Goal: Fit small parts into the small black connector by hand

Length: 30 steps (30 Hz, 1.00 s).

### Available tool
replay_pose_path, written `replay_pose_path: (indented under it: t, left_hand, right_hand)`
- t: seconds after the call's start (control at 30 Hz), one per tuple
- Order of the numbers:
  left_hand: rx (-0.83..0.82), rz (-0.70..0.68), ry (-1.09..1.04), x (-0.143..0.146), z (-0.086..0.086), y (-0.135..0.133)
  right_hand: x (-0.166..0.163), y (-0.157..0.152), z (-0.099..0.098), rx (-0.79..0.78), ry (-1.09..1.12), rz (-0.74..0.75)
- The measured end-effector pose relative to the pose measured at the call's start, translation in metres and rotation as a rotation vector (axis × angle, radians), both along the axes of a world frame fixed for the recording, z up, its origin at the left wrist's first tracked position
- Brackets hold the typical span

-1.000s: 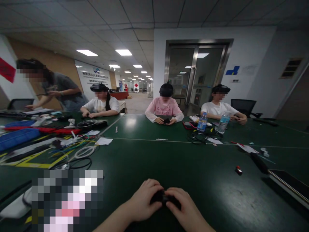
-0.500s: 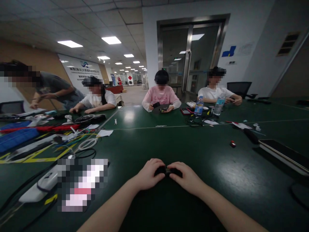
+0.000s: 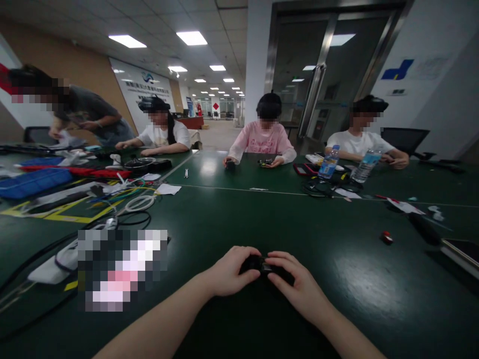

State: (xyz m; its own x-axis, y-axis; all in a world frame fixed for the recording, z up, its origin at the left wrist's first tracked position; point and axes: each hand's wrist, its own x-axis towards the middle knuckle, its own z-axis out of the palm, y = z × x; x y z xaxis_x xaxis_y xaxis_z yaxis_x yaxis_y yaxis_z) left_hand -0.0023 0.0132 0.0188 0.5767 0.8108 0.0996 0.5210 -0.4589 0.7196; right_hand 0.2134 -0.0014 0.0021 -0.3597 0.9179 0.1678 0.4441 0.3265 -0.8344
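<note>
A small dark object (image 3: 266, 268) with a shiny part in its middle is low over the green table in front of me; its kind cannot be made out. My left hand (image 3: 234, 271) is closed around its left end, thumb below and fingers above. On the other end, my right hand (image 3: 299, 281) grips with the thumb and fingers a little looser. Both palms hide much of the object's two ends. Whether it rests on the tabletop cannot be told.
To the left are a white power strip (image 3: 56, 267), black cables, a blurred-out patch and a blue tray (image 3: 35, 184). A small red item (image 3: 386, 238) and a dark flat device (image 3: 462, 252) lie at right. Two bottles (image 3: 329, 163) stand across the green table (image 3: 209, 214), where several people work.
The view has tilted and shifted, so the room appears moved to the right. My right hand's fingers have loosened slightly around the dark object; my left hand keeps its grip.
</note>
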Motion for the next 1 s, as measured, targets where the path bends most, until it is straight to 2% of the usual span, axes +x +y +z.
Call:
replay_pose_path:
  t: [0.2, 0.33, 0.5, 0.73, 1.0]
  left_hand:
    - [-0.217, -0.048, -0.252, 0.0053, -0.0039, -0.0003]
    - [-0.224, -0.032, -0.218, 0.0056, -0.0035, 0.0013]
    - [-0.106, 0.006, -0.081, 0.0029, -0.0017, 0.0034]
    - [-0.345, -0.042, -0.240, 0.0021, -0.0023, 0.0062]
    - [-0.335, -0.036, -0.230, 0.0047, -0.0025, 0.0043]
  right_hand:
    - [-0.0012, -0.0015, 0.0042, -0.040, 0.083, 0.018]
    - [-0.0022, -0.0028, 0.0048, -0.042, 0.075, 0.029]
    - [-0.0038, -0.0029, 0.0058, -0.051, 0.065, 0.019]
    - [-0.0043, -0.0028, 0.0072, -0.081, 0.050, 0.018]
    - [-0.0045, -0.0027, 0.0035, -0.058, 0.060, 0.024]
